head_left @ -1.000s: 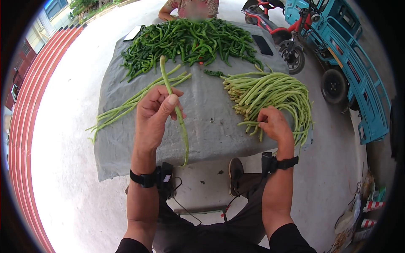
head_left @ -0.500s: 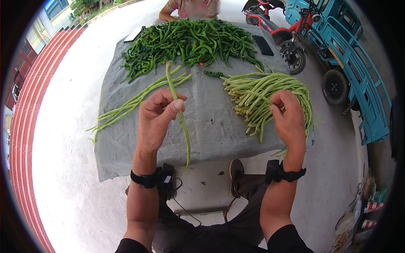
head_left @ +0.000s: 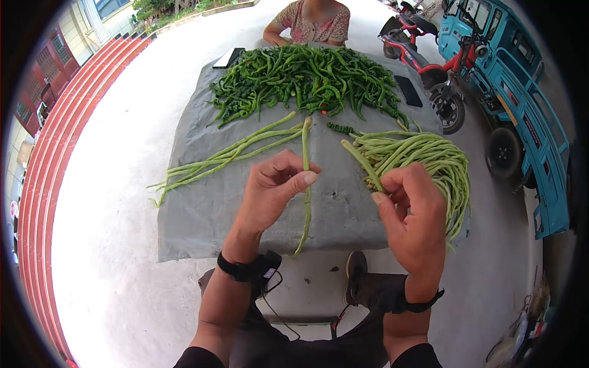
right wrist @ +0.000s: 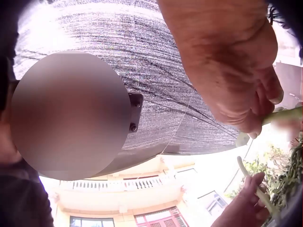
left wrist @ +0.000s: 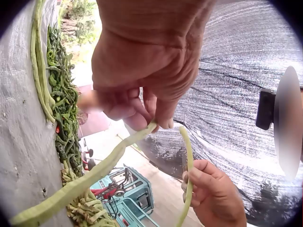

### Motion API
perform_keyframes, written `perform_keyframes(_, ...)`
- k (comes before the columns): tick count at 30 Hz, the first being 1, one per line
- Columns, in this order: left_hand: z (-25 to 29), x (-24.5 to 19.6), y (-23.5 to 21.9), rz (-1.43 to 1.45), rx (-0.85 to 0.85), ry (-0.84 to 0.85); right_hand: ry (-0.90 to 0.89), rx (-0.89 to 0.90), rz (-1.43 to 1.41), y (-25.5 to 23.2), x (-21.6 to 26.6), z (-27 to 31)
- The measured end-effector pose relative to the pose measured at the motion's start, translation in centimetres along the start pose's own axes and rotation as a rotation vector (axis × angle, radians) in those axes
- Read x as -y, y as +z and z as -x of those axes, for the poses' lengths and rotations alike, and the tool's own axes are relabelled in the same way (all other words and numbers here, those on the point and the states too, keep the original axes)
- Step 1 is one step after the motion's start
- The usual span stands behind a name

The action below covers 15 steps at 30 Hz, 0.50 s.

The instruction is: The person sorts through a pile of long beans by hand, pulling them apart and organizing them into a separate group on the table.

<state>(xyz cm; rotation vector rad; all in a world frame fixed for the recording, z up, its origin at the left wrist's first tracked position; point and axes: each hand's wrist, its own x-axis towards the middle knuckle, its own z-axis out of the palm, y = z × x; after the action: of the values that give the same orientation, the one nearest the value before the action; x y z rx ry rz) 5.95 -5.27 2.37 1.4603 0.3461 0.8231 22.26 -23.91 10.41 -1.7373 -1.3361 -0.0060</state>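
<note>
My left hand (head_left: 267,193) pinches a long green bean (head_left: 306,147) between thumb and fingers; it stands nearly upright, its lower end reaching the cloth's front edge. In the left wrist view the same bean (left wrist: 94,176) runs down and left from the fingertips. My right hand (head_left: 418,218) pinches a second long bean (head_left: 362,161), whose visible end points up and left. That hand overlaps the heap of long beans (head_left: 438,153) on the right of the grey cloth (head_left: 202,227). A few long beans (head_left: 239,153) lie slanting on the left of the cloth.
Green peppers (head_left: 307,80) are heaped at the table's far side, with a dark phone (head_left: 408,91) to their right. Behind them sits another person (head_left: 313,24). A red electric bike (head_left: 451,92) and a blue cargo tricycle (head_left: 521,116) stand to the right.
My right hand has drawn a bean out of the heap and lifted it toward me. The left hand still holds its bean upright. The head view has shifted, moving the table rightward and down.
</note>
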Motion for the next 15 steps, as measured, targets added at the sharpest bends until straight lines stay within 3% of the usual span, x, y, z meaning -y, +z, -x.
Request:
perform_keyframes(5,0.2,0.3,0.0,0.063,0.054,0.002,0.079,0.012,-0.343,3.0,0.1,0.3)
perform_keyframes(8,0.3,0.1,0.1,0.075,0.100,-0.010,0.240,0.058,-0.637,4.7,0.2,0.2)
perform_keyframes(15,0.4,0.5,0.8,0.183,0.147,-0.025,0.270,0.114,-0.867,7.9,-2.7,0.1)
